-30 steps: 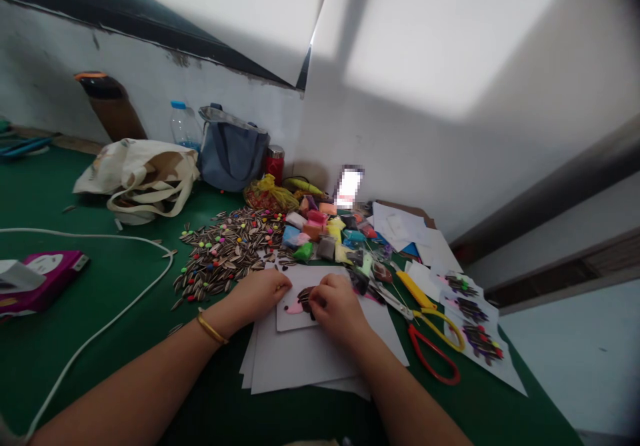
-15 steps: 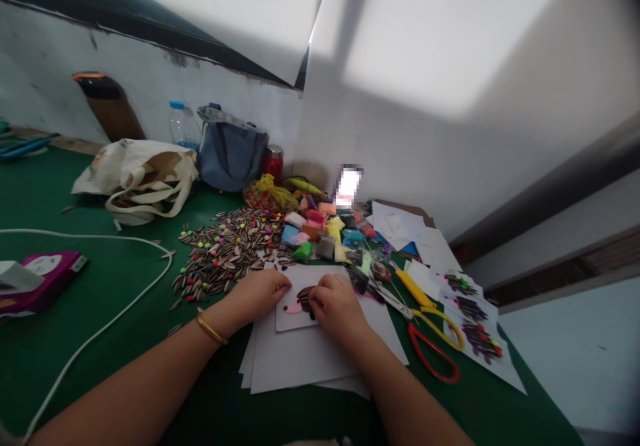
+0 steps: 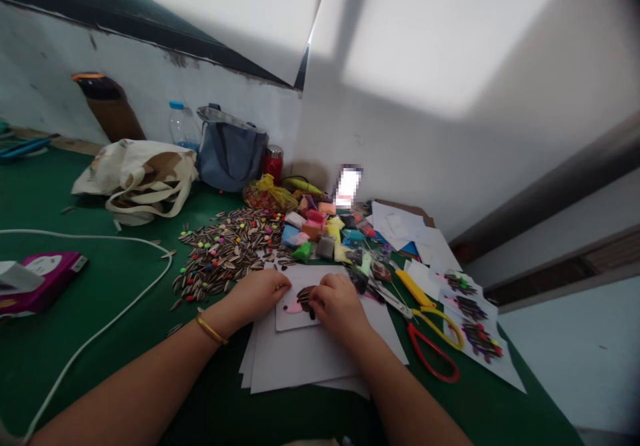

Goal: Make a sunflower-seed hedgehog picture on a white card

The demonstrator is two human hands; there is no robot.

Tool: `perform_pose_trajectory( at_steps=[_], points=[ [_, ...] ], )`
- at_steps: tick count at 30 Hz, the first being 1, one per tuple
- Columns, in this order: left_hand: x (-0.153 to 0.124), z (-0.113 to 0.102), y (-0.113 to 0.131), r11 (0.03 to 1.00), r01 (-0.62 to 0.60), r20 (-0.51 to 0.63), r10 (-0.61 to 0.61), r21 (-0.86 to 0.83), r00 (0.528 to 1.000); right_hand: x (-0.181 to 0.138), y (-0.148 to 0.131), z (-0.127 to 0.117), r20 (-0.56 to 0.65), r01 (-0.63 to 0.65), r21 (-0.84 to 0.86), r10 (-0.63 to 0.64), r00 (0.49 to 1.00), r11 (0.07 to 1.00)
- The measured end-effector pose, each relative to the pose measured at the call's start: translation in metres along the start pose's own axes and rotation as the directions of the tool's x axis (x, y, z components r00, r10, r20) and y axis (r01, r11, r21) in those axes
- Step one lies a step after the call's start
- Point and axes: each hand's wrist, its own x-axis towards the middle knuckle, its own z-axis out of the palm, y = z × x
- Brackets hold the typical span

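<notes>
A small white card (image 3: 300, 319) lies on a stack of white paper sheets (image 3: 305, 359) on the green table (image 3: 100, 299). On the card is a pink clay shape with dark sunflower seeds stuck in it (image 3: 301, 298). My left hand (image 3: 260, 293), a gold bangle on its wrist, rests curled on the card's left edge, fingertips pinched together. My right hand (image 3: 337, 306) is curled over the seed figure, fingers pressed at it; what they pinch is hidden.
A pile of sunflower seeds with coloured beads (image 3: 225, 249) lies left of the card. Coloured clay packets (image 3: 325, 233) sit behind it. Scissors with yellow and red handles (image 3: 430, 339) and finished seed pictures (image 3: 475, 326) lie right. Bags (image 3: 145, 173), a bottle (image 3: 183, 126), a white cable (image 3: 100, 279).
</notes>
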Motion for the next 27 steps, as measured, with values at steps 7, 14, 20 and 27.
perform_pose_trajectory(
  at_steps=[7,14,20,27],
  points=[
    [-0.005,-0.004,0.005,0.995,-0.096,0.006,0.096,-0.023,0.995,0.0,0.006,-0.001,0.005,-0.015,-0.001,0.015,1.0,1.0],
    [-0.012,-0.012,0.023,0.968,-0.25,0.139,0.243,0.035,0.96,0.0,0.006,0.001,-0.001,-0.004,0.019,0.004,1.0,1.0],
    [-0.011,-0.007,0.023,0.964,-0.248,0.132,0.235,0.091,0.963,0.001,0.007,0.003,-0.012,0.013,0.017,-0.013,1.0,1.0],
    [-0.011,-0.004,0.026,0.956,-0.261,0.147,0.242,0.133,0.959,0.0,0.007,0.004,-0.007,0.028,0.018,-0.028,1.0,0.999]
  ],
)
